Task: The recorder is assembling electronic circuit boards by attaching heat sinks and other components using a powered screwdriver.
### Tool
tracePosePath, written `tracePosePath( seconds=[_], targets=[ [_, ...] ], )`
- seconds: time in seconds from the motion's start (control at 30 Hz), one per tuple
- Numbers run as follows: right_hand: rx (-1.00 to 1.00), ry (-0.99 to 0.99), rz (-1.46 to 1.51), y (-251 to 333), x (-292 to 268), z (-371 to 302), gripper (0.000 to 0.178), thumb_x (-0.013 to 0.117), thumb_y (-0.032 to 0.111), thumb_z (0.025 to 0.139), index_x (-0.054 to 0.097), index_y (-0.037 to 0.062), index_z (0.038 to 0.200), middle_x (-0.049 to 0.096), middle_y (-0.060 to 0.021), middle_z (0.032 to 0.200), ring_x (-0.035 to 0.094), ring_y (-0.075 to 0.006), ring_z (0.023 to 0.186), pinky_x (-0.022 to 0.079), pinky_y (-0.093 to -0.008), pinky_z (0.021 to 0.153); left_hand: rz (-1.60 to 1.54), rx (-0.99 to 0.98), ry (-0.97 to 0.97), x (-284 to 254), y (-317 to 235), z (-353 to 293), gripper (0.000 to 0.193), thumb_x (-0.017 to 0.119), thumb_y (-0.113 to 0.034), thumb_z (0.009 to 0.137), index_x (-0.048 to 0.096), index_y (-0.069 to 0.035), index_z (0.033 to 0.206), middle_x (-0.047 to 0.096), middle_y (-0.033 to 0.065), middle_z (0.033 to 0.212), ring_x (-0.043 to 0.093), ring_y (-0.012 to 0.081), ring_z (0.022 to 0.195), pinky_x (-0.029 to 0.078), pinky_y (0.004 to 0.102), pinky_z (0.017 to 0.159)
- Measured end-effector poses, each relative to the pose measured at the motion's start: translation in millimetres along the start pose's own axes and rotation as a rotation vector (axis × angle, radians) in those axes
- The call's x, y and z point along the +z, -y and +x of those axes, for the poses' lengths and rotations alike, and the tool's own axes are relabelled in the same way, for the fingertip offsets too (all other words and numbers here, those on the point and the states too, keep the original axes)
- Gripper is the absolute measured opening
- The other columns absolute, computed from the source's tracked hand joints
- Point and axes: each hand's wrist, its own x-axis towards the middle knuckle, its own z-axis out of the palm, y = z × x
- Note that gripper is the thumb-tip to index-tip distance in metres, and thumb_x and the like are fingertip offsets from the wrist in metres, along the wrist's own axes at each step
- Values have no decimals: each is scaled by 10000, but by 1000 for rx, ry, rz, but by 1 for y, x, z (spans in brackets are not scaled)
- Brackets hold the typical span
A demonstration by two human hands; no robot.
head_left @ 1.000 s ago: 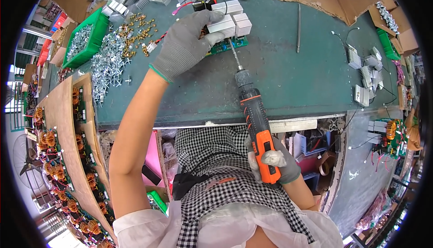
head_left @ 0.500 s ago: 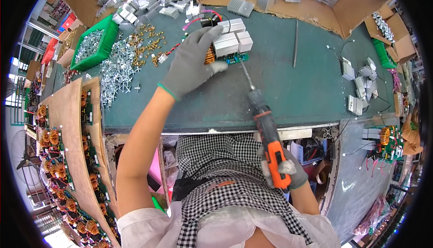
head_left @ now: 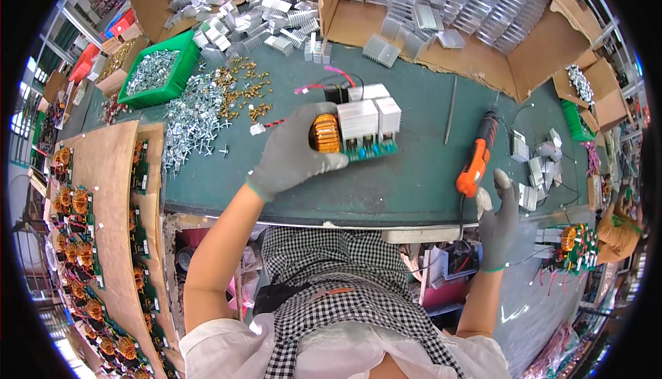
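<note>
My left hand (head_left: 289, 151), in a grey glove, is closed on the left end of a green circuit board (head_left: 373, 151). Thumb and fingers sit around its copper-wound coil (head_left: 326, 133). Silver finned heat sinks (head_left: 358, 120) stand on the board, and red, pink and black wires come off its far and left sides. To the right, an orange and black power screwdriver (head_left: 475, 163) lies on the green mat. Just below its rear end is my gloved right hand (head_left: 499, 227), holding nothing, with thumb and fingers apart.
Small metal clips (head_left: 194, 131) and brass screws (head_left: 241, 86) lie in heaps at left beside a green bin (head_left: 181, 69). Cardboard boxes of heat sinks (head_left: 538, 62) line the back. A thin metal rod (head_left: 450, 110) and wired heat sinks (head_left: 538, 172) lie at right. Boards with coils (head_left: 81, 203) stand far left.
The power screwdriver has gone from my right hand at the board to the mat at right, and that hand has let go. My left hand and the circuit board appear lower and further right.
</note>
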Motion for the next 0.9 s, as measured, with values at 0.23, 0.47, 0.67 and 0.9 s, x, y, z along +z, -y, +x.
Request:
tracePosePath(
  seconds=[0.23,0.47,0.67,0.9],
  targets=[
    [-144,248,681,66,34,-3,682,736,170,791,438,-19,1375,540,-149,1282,545,-260,1178,447,-369,971,-601,-64,288,-8,-16,-45,878,868,-194,661,403,32,1370,536,128,1285,516,209,1193,401,353,1038],
    [-12,460,1166,106,27,-38,1091,927,333,594,315,-17,1427,499,-154,1336,497,-261,1250,375,-418,1069,-1000,-16,439,-1,-11,-62,1020,831,-361,555,405,65,1378,513,170,1334,491,258,1248,332,373,1092],
    [-25,382,1076,109,23,-67,1129,888,540,571,352,-24,1390,460,-142,1368,472,-266,1266,370,-415,1069,-1015,-8,434,-1,-20,-67,1051,806,-423,463,480,126,1298,511,256,1342,527,339,1229,364,418,1070],
    [94,360,1024,113,17,-75,1110,887,529,579,352,-9,1390,457,-135,1370,470,-265,1269,364,-419,1077,-1120,-12,515,9,-13,-69,1058,812,-375,448,467,76,1340,458,254,1394,448,357,1305,300,446,1115]
  ],
)
